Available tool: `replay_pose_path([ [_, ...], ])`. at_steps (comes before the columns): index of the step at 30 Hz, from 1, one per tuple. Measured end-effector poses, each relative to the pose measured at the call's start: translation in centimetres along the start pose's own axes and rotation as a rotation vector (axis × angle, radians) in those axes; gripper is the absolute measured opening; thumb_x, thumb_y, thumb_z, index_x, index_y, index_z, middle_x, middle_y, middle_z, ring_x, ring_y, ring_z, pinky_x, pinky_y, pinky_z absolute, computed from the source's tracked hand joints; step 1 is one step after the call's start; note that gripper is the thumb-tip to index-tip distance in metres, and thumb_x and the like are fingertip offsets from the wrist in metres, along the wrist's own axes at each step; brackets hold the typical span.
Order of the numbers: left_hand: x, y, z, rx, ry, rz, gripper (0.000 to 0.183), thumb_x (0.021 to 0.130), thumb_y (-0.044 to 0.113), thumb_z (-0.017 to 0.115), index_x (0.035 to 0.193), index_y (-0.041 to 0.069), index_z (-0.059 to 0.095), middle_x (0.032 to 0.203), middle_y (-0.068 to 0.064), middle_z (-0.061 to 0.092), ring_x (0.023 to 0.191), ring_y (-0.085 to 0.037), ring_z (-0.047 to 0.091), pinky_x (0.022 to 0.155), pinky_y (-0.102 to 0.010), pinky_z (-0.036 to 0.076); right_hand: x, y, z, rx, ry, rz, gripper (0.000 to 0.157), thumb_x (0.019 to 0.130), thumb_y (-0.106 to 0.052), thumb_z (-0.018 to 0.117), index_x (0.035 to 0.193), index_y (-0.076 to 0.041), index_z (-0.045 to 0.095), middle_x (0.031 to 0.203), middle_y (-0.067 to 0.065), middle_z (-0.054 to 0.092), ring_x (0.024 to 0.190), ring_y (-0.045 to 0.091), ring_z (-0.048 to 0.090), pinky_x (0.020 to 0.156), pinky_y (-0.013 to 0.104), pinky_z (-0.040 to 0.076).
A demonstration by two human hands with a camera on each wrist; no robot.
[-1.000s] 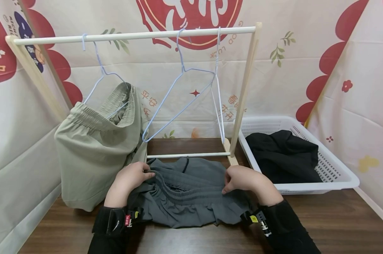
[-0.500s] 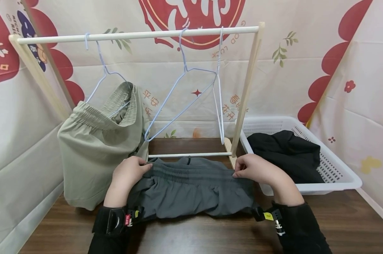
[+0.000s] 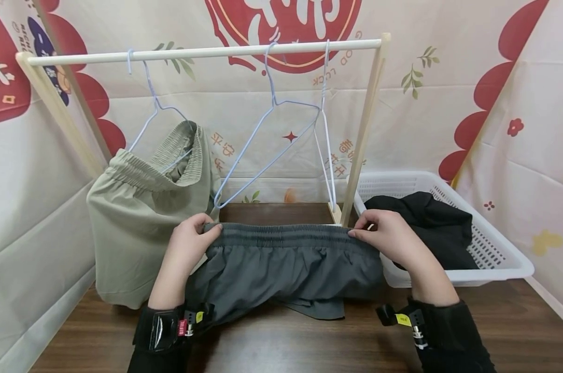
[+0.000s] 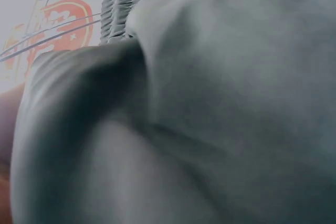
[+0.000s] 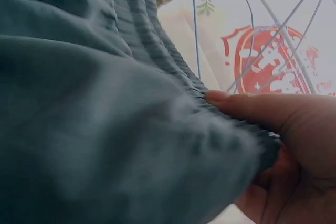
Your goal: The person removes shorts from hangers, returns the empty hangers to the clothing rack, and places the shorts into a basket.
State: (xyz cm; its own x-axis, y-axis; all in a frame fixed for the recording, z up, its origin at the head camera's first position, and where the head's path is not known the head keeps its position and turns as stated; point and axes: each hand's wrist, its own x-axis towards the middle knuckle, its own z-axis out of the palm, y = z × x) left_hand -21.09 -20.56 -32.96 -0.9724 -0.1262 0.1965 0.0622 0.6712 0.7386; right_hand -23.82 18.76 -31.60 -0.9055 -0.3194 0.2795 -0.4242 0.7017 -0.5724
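Dark grey elastic-waist shorts point(image 3: 286, 264) are stretched between both hands, waistband up, the legs drooping toward the table. My left hand point(image 3: 190, 241) pinches the waistband's left end between thumb and fingers. At the other end, my right hand point(image 3: 386, 233) pinches the band, thumb in front; the right wrist view shows its thumb point(image 5: 247, 103) lying on the gathered waistband point(image 5: 157, 40). Grey cloth point(image 4: 226, 87) fills most of the left wrist view and hides the left fingers there.
Behind stands a wooden rack with a white rail point(image 3: 207, 53). Light green shorts point(image 3: 151, 228) hang at left on a blue hanger point(image 3: 153, 101). Another blue hanger point(image 3: 267, 109) and a white hanger point(image 3: 325, 124) hang further right. A white basket point(image 3: 501, 259) at right holds black cloth point(image 3: 431, 223).
Both hands have raised the grey shorts' waistband from near the table and pulled it straight. The right hand has moved outward and up. The shorts now hang with their front toward me.
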Motion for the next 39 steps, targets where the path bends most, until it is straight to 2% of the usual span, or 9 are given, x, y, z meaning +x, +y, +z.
replay_pose_path([
  [7, -0.2, 0.9, 0.4, 0.004, 0.031, 0.022, 0.018, 0.094, 0.018, 0.06, 0.111, 0.014, 0.063, 0.055, -0.001, 0.037, 0.048, -0.02, 0.038, 0.051, -0.034, 0.036, 0.3, -0.8, 1.2, 0.148, 0.112, 0.071, 0.009, 0.085, -0.011, 0.076, 0.086, -0.006, 0.069, 0.082, 0.005, 0.064, 0.079, 0.02, 0.058, 0.066, 0.028, 0.047],
  [11, -0.2, 1.2, 1.0, 0.006, 0.021, 0.066, 0.019, 0.093, 0.014, 0.058, 0.108, 0.015, 0.071, 0.058, -0.001, 0.042, 0.052, -0.02, 0.039, 0.054, -0.034, 0.036, 0.3, -0.9, 1.8, 0.242, 0.087, 0.074, 0.008, 0.088, -0.009, 0.072, 0.094, -0.004, 0.072, 0.088, 0.007, 0.066, 0.079, 0.02, 0.055, 0.067, 0.027, 0.046],
  [15, -0.3, 1.5, 1.4, -0.052, -0.024, 0.061, 0.021, 0.095, 0.013, 0.057, 0.108, 0.015, 0.074, 0.059, -0.005, 0.048, 0.05, -0.02, 0.042, 0.054, -0.034, 0.038, 0.3, -1.0, 2.4, 0.314, 0.058, 0.08, 0.012, 0.091, -0.008, 0.069, 0.1, -0.002, 0.074, 0.096, 0.009, 0.068, 0.081, 0.019, 0.055, 0.067, 0.026, 0.046],
  [17, -0.3, 1.6, 1.6, -0.08, -0.041, 0.058, 0.023, 0.096, 0.012, 0.057, 0.11, 0.015, 0.074, 0.065, -0.004, 0.053, 0.051, -0.018, 0.043, 0.055, -0.033, 0.039, 0.4, -1.1, 2.7, 0.324, 0.063, 0.091, 0.012, 0.091, -0.006, 0.068, 0.101, -0.001, 0.074, 0.098, 0.01, 0.069, 0.084, 0.019, 0.058, 0.069, 0.025, 0.048],
  [23, -0.6, 2.2, 2.1, -0.085, -0.092, 0.074, 0.025, 0.097, 0.01, 0.055, 0.11, 0.015, 0.075, 0.063, -0.007, 0.048, 0.047, -0.018, 0.035, 0.056, -0.034, 0.037, 0.7, -1.6, 3.6, 0.289, 0.077, 0.142, 0.013, 0.092, -0.007, 0.067, 0.102, -0.003, 0.075, 0.104, 0.011, 0.069, 0.087, 0.02, 0.062, 0.071, 0.029, 0.05],
  [26, -0.7, 2.5, 2.2, -0.059, -0.1, 0.098, 0.023, 0.097, 0.009, 0.056, 0.108, 0.015, 0.075, 0.078, -0.005, 0.061, 0.054, -0.017, 0.041, 0.059, -0.034, 0.038, 0.8, -2.0, 3.9, 0.285, 0.068, 0.152, 0.013, 0.092, -0.008, 0.066, 0.101, -0.003, 0.075, 0.103, 0.011, 0.069, 0.081, 0.02, 0.06, 0.066, 0.03, 0.049],
  [30, -1.0, 2.7, 2.5, -0.063, -0.119, 0.104, 0.016, 0.097, 0.013, 0.059, 0.109, 0.013, 0.07, 0.098, -0.006, 0.064, 0.063, -0.019, 0.049, 0.062, -0.035, 0.042, 0.8, -2.3, 4.2, 0.352, 0.044, 0.149, 0.016, 0.092, -0.008, 0.065, 0.104, -0.001, 0.074, 0.104, 0.012, 0.068, 0.077, 0.018, 0.058, 0.063, 0.028, 0.048],
  [35, -1.1, 3.0, 2.8, -0.089, -0.169, 0.136, 0.016, 0.097, 0.013, 0.06, 0.109, 0.012, 0.069, 0.092, -0.006, 0.061, 0.062, -0.018, 0.05, 0.062, -0.034, 0.044, 0.8, -2.6, 4.6, 0.468, -0.031, 0.141, 0.022, 0.094, -0.006, 0.061, 0.112, 0.002, 0.07, 0.114, 0.015, 0.066, 0.087, 0.016, 0.058, 0.07, 0.026, 0.049],
  [39, -1.2, 3.2, 3.1, -0.111, -0.205, 0.176, 0.021, 0.097, 0.005, 0.057, 0.108, 0.011, 0.073, 0.106, -0.005, 0.065, 0.063, -0.017, 0.048, 0.064, -0.035, 0.042, 0.7, -2.7, 4.8, 0.494, -0.043, 0.144, 0.022, 0.095, -0.005, 0.058, 0.111, 0.0, 0.072, 0.117, 0.015, 0.065, 0.086, 0.019, 0.053, 0.069, 0.025, 0.045],
])
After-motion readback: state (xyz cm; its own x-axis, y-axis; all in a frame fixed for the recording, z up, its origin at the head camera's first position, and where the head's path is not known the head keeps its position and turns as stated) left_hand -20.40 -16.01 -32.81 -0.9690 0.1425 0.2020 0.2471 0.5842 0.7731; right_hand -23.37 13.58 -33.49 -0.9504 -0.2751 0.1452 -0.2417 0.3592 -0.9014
